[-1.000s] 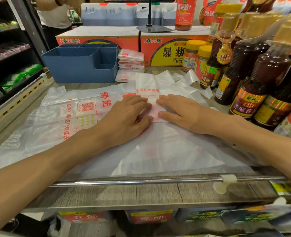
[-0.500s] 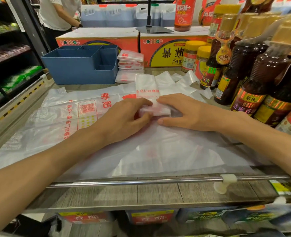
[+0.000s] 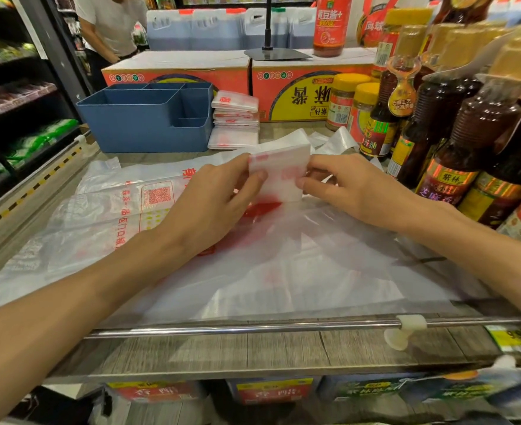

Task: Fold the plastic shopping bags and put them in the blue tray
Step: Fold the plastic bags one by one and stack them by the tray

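A folded white plastic bag with red print is held up off the counter between both hands. My left hand pinches its left edge and my right hand pinches its right edge. Under them, unfolded translucent bags lie spread over the wooden counter. The blue tray with several compartments stands at the back left, and I see no bags inside it. A stack of folded bags sits beside the tray's right wall.
Dark sauce bottles crowd the right side close to my right arm. Orange cartons and jars line the back. A metal rail runs along the counter's front edge. A person in a white shirt stands at the far left.
The folded bag, pressed flat on the counter a second ago, has been lifted and tilted upright between both hands.
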